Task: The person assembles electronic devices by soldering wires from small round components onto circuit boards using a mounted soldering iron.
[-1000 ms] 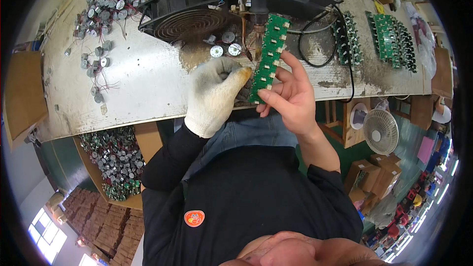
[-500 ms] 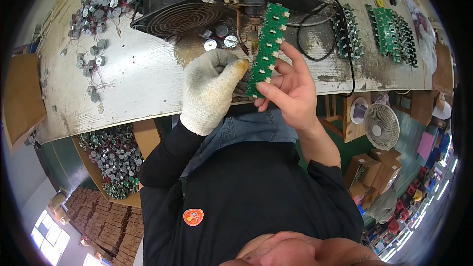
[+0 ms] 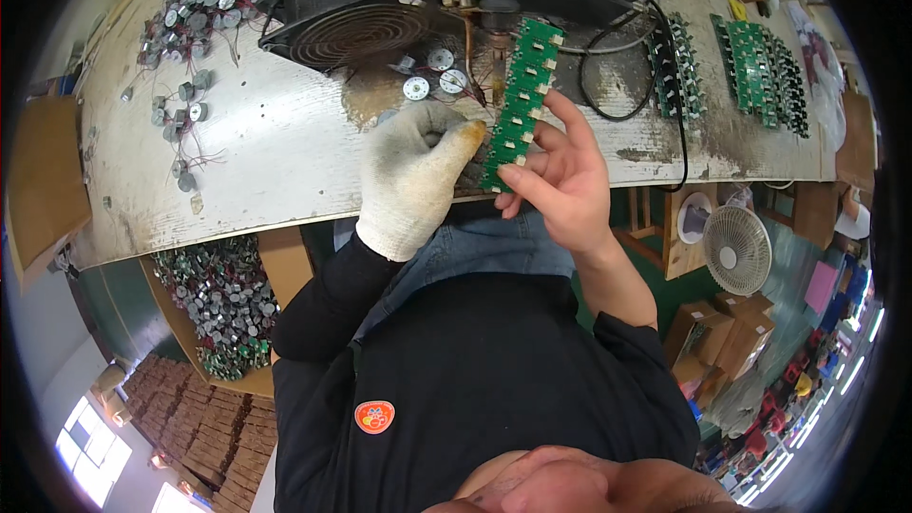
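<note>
My bare right hand (image 3: 562, 169) grips a long green circuit board (image 3: 525, 85) by its lower end, thumb in front and fingers behind. The board stands tilted, its top leaning right, with small white connectors along its right edge. My left hand (image 3: 418, 166), in a white glove with a stained thumb, is closed in a pinch right beside the board's left edge. Whatever its fingers hold is hidden. Just beyond that hand lie a few small round motors (image 3: 416, 88). A thin copper-coloured rod (image 3: 469, 52) points down between them and the board.
A black fan (image 3: 356, 36) lies at the back of the worn white table (image 3: 275, 157). Many wired motors (image 3: 195, 24) are heaped at the left. Several rows of circuit boards (image 3: 750, 62) and a black cable (image 3: 608, 114) occupy the right. A carton of motors (image 3: 218, 309) stands below the table.
The board has come slightly lower and nearer to me. My left hand stays pinched beside it, shifted a little to the right. The whole view has moved slightly.
</note>
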A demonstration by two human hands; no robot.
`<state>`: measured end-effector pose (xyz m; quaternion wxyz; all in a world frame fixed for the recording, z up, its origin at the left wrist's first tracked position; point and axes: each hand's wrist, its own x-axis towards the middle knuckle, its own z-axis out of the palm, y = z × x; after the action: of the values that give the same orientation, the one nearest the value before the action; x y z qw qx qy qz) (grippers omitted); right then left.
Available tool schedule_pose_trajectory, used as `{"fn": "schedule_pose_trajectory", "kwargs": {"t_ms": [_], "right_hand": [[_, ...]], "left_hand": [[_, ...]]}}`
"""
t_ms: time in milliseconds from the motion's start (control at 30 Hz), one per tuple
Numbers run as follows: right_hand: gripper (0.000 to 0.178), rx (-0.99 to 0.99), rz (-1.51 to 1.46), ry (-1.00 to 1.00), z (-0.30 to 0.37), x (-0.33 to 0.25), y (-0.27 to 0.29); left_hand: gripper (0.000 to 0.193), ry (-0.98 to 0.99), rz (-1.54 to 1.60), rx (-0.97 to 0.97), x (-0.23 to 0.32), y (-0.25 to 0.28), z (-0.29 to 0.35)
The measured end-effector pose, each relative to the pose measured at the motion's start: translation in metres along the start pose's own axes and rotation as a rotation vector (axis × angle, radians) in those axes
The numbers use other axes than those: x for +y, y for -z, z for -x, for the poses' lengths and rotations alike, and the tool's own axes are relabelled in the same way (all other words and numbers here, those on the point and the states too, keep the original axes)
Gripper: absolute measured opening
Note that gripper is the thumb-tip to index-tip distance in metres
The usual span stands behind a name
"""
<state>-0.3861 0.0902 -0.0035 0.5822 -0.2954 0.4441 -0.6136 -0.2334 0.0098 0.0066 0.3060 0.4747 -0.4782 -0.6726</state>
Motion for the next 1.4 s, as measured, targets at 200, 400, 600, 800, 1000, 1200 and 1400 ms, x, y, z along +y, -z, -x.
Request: {"fn": "schedule_pose_trajectory", "kwargs": {"t_ms": [200, 400, 600, 800, 1000, 1200, 1400], "right_hand": [[0.074, 0.033, 0.017, -0.03, -0.006, -0.001, -0.003], [0.073, 0.135, 0.147, 0.003, -0.005, 0.0, 0.003], [0.069, 0.133, 0.157, 0.034, -0.006, 0.001, 0.006], [0.067, 0.101, 0.154, 0.04, -0.01, 0.003, 0.004], [0.068, 0.109, 0.14, 0.059, -0.009, 0.006, 0.005], [0.069, 0.097, 0.142, 0.052, -0.008, 0.005, 0.005], [0.069, 0.082, 0.132, 0.05, -0.009, 0.005, 0.005]], "left_hand": [[0.048, -0.305, -0.41, 0.057, -0.013, 0.035, 0.013], [0.048, -0.663, -0.706, 0.159, -0.004, 0.09, 0.014], [0.027, -0.418, -0.677, 0.9, -0.011, 0.185, 0.034], [0.024, -0.37, -1.058, 0.877, 0.021, 0.219, 0.039], [0.033, -0.563, -1.338, 0.436, 0.036, 0.224, 0.023], [0.026, -0.41, -1.503, 0.284, 0.045, 0.224, 0.022], [0.023, -0.453, -1.569, 0.251, 0.058, 0.222, 0.024]]}}
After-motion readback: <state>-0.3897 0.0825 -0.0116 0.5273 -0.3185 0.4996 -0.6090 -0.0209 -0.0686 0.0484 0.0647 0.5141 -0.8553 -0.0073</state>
